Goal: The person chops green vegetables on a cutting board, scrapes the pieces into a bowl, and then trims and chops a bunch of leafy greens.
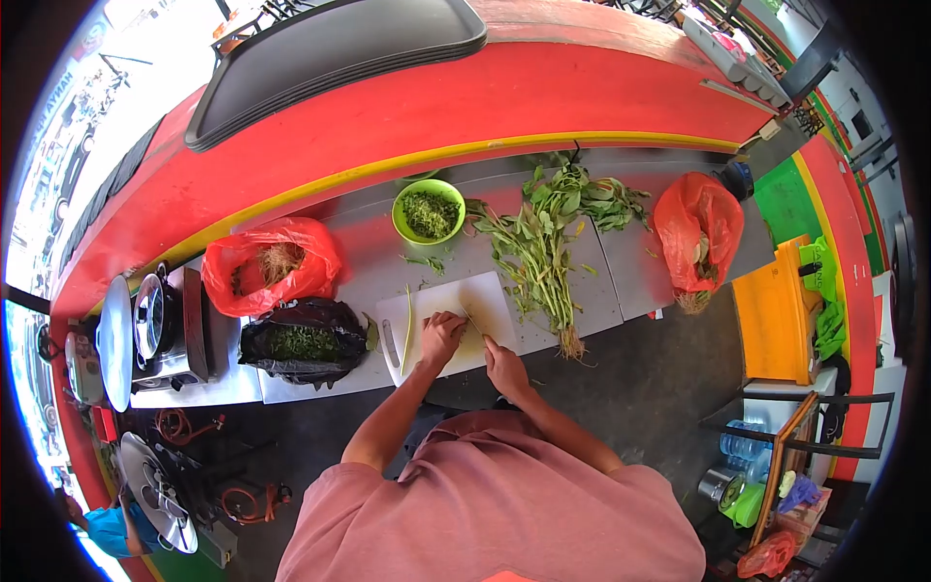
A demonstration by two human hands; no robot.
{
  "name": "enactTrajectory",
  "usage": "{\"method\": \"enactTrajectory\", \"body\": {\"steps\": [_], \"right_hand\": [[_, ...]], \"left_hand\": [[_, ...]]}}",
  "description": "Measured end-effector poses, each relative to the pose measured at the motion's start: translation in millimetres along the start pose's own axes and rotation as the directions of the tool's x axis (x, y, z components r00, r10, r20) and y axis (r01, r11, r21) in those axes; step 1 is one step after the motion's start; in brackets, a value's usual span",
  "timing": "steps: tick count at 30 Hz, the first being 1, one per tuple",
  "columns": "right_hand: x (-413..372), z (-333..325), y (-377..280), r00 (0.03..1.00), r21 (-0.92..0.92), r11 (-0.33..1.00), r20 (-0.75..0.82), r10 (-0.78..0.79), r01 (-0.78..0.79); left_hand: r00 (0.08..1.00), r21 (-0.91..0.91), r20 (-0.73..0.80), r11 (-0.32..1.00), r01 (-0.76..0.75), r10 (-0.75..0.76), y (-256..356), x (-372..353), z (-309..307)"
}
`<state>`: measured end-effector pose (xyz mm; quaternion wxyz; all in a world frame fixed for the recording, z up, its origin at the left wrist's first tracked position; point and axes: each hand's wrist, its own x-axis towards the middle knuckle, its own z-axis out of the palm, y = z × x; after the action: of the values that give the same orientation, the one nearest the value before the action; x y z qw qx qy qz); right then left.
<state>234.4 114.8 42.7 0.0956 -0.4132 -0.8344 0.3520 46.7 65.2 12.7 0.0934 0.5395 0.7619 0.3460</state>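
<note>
A white cutting board lies on the metal table, with a long pale green stalk along its left side. My left hand is on the board, its fingers bent and pressed together; whatever is under them is too small to make out. My right hand is wrapped round the handle of a knife, whose blade points up and left beside my left fingers. Behind the board stands a green bowl of chopped greens. Leafy stems with roots lie right of the board.
Left of the board are a black bag of chopped greens, a red bag and a stove with a pot. Another red bag lies at the right. Black trays rest on the red ledge. A person in blue is at the lower left.
</note>
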Motion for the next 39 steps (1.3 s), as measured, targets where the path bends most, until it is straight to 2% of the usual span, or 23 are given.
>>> {"method": "enactTrajectory", "body": {"steps": [2, 6, 8, 12, 15, 24, 27, 33, 35, 39], "right_hand": [[3.9, 11.4, 5.0, 0.998, -0.017, 0.999, -0.049, -0.042, 0.041], [12.2, 2.7, -6.5, 0.998, -0.004, 1.0, -0.06, -0.031, 0.031], [6.9, -5.3, -10.1, 1.0, 0.042, 0.999, -0.024, 0.0, 0.001], [-0.2, -2.0, -4.2, 1.0, 0.005, 1.0, 0.015, 0.019, -0.019], [7.5, 0.7, -3.0, 0.998, 0.02, 0.999, -0.05, -0.046, 0.047], [-0.6, -2.0, -1.8, 0.999, 0.07, 0.996, 0.028, 0.045, -0.047], [4.5, 6.1, 2.9, 0.998, 0.072, 0.996, -0.05, -0.046, 0.05], [3.4, -5.5, -5.0, 1.0, 0.0, 1.0, 0.029, 0.01, -0.01], [2.4, 8.4, 9.0, 0.998, -0.042, 0.998, -0.023, -0.053, 0.052], [16.7, 10.5, -0.2, 0.999, -0.063, 0.997, -0.013, -0.044, 0.043]], "left_hand": [[0.998, 0.033, 0.016, 0.998, -0.056, 0.055, 1.7, 0.6, -3.0], [0.999, 0.051, 0.009, 0.998, -0.033, 0.032, 0.7, 0.3, -3.0], [1.0, 0.013, 0.006, 1.0, -0.026, 0.026, -7.1, -0.6, 3.1], [1.0, 0.005, -0.007, 1.0, -0.01, 0.01, -2.9, -3.7, 2.3], [0.999, 0.049, 0.003, 0.998, -0.05, 0.05, 1.3, -2.9, -1.5], [0.999, 0.01, -0.036, 1.0, -0.012, 0.013, -3.3, -7.4, 1.0], [0.998, 0.05, -0.043, 0.998, -0.046, 0.048, -4.7, -10.6, -1.3], [1.0, -0.005, -0.016, 1.0, 0.023, -0.023, -5.8, -7.9, -1.1], [1.0, 0.007, -0.019, 1.0, -0.01, 0.011, -6.4, -9.5, -0.1], [0.998, 0.051, -0.007, 0.997, -0.064, 0.065, -5.7, -6.3, -6.4]]}}
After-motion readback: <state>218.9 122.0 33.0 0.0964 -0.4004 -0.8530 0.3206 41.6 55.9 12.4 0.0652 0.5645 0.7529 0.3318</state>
